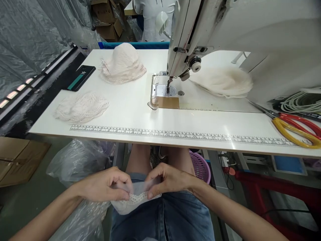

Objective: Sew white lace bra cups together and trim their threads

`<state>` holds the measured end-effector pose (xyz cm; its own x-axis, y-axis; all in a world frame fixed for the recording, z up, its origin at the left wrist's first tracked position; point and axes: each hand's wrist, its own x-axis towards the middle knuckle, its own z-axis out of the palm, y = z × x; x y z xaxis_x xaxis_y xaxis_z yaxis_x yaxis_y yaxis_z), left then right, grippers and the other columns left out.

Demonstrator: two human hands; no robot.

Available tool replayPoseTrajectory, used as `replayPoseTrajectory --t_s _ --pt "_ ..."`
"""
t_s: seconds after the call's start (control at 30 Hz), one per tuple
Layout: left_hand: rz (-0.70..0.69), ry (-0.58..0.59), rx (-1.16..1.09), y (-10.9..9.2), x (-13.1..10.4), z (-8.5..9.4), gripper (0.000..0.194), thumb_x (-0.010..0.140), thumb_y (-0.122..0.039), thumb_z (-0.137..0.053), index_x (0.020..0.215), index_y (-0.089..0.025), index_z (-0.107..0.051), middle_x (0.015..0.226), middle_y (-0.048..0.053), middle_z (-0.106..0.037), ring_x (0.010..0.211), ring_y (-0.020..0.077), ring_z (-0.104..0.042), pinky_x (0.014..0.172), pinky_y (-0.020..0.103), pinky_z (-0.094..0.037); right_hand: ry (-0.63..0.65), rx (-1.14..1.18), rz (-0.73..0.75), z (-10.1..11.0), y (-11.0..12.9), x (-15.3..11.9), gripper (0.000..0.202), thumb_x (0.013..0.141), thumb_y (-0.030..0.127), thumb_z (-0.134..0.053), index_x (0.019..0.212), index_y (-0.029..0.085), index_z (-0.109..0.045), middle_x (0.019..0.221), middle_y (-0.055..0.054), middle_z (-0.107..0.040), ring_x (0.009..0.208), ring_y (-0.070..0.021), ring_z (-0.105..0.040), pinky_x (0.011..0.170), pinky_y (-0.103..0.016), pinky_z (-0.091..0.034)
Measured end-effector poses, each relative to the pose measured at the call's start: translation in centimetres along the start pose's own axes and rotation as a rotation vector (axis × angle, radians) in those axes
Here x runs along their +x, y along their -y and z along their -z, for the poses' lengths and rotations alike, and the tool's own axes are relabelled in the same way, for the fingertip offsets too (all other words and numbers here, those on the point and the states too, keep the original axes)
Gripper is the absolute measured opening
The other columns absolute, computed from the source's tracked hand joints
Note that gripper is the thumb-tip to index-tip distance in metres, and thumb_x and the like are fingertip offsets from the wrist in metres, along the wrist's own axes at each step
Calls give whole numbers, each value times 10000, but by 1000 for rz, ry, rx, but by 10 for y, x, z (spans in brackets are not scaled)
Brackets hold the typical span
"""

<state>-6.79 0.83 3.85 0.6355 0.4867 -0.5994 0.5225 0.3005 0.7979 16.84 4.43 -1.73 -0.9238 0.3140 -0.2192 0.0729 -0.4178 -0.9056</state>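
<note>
A small white fabric piece with a lacy edge (136, 199) is stretched between both hands above the lap, below the table's front edge. My left hand (110, 185) pinches its left part between thumb and fingers. On the other side, my right hand (167, 180) grips the lace with the thumb on top. On the white table (130, 120) lie a stack of pale fabric pieces (124, 63) and a flatter lacy pile (81, 107). The sewing machine's needle and foot (168, 86) stand over the metal plate with no fabric under them.
Cream fabric pieces (225, 82) lie under the machine arm. Scissors with red and yellow handles (296, 129) rest at the right, beside coiled cord (298, 102). A black phone (81, 78) lies at the left edge. Under the table is a purple basket (202, 169).
</note>
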Motion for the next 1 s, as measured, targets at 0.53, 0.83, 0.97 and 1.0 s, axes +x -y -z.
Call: replayPoseTrajectory --t_s 0.53,0.83,0.97,1.0 --pt "84 -42 -122 -8 10 -5 135 721 -281 -693 763 -159 -734 522 -47 -533 477 72 -333 466 180 -255 -38 -87 0 7 7 -6 351 640 436 -752 760 107 -720 718 -25 -630 660 -111 -566 615 -201 -454" --pt "120 -62 -161 -13 14 -7 137 698 -259 -701 767 -151 -749 584 -11 -643 514 96 -465 500 180 -332 -11 -57 -24 11 6 -6 412 615 489 -748 793 119 -718 740 -17 -635 660 -100 -565 613 -186 -454" --pt "120 -43 -164 -14 14 -4 168 713 -290 -688 789 -158 -757 582 1 -657 504 100 -480 496 182 -343 27 -82 9 13 9 -6 391 649 466 -737 821 115 -725 764 -37 -650 704 -121 -591 647 -202 -461" --pt "118 -39 -169 -14 14 -4 172 719 -298 -684 795 -164 -760 595 6 -665 512 102 -489 504 182 -353 22 -98 15 14 10 -7 370 658 446 -739 808 108 -725 753 -39 -647 697 -121 -588 638 -202 -458"
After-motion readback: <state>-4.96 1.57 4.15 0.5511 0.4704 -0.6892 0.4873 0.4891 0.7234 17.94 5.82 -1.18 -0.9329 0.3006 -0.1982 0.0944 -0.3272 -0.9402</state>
